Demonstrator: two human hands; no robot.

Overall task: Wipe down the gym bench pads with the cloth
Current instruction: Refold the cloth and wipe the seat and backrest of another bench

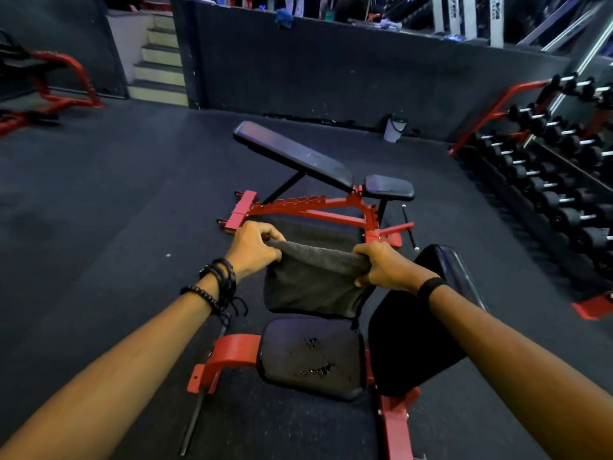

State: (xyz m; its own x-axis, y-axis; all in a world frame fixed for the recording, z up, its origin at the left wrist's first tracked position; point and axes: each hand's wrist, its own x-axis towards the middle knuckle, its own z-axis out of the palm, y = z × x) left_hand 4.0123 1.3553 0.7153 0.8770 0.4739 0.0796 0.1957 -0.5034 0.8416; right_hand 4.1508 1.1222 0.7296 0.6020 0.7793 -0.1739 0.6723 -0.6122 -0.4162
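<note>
A dark grey cloth (308, 283) hangs stretched between my hands in the middle of the view. My left hand (257, 247) grips its top left edge and my right hand (381, 263) grips its top right edge. Directly below the cloth lies a black seat pad (311, 356) with worn, torn spots, on a red frame (229, 356). A black back pad (411, 333) slopes up to the right of it, partly under my right forearm. Farther off stands a second bench with an inclined back pad (292, 154) and a small seat pad (389, 187).
Dark rubber flooring (116, 210) surrounds both benches. A dumbbell rack (547, 154) runs along the right side. A grey bin (394, 127) stands by the far wall. Red equipment (63, 81) sits far left beside steps (159, 58).
</note>
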